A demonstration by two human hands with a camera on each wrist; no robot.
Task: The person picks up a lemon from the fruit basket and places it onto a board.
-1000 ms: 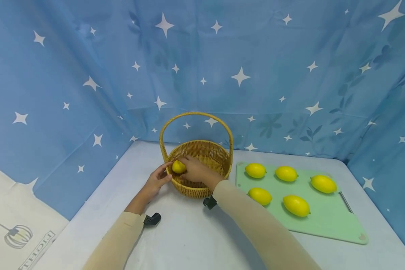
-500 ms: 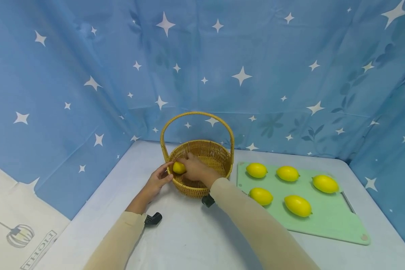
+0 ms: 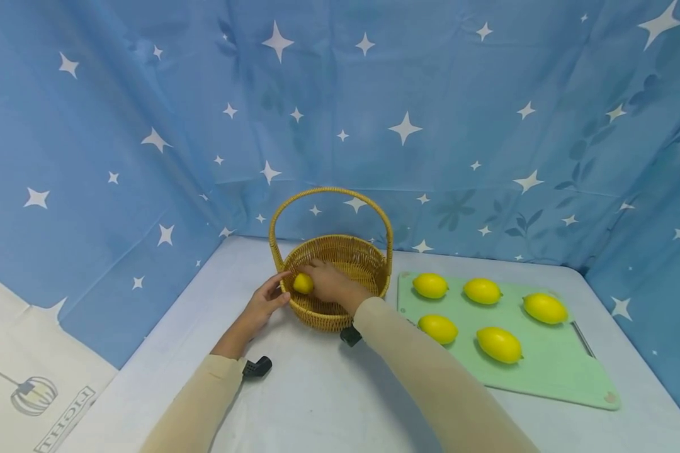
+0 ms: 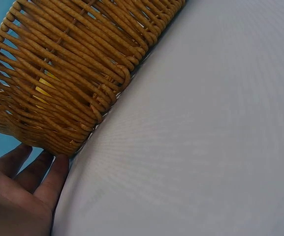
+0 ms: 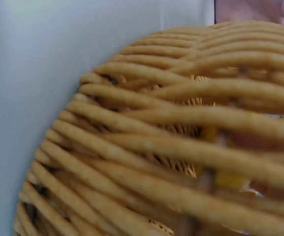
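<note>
A round wicker basket with a tall arched handle stands at the back of the table. My right hand reaches down inside it and holds a yellow lemon near the left inner wall; part of the grip is hidden behind the hand. Through the weave, the right wrist view shows a bit of yellow lemon. On the basket's left side, my left hand rests against the outer wall and rim. In the left wrist view, the fingers of the left hand lie fairly straight, tips touching the lower wicker.
To the right of the basket lies a pale green cutting board bearing several lemons. White cloth covers the table. A blue star-patterned curtain closes off the back and sides. Dark camera mounts sit at both wrists.
The lemon has shifted slightly right and toward the front, inside the basket with my right hand. My left hand stays against the basket's side.
</note>
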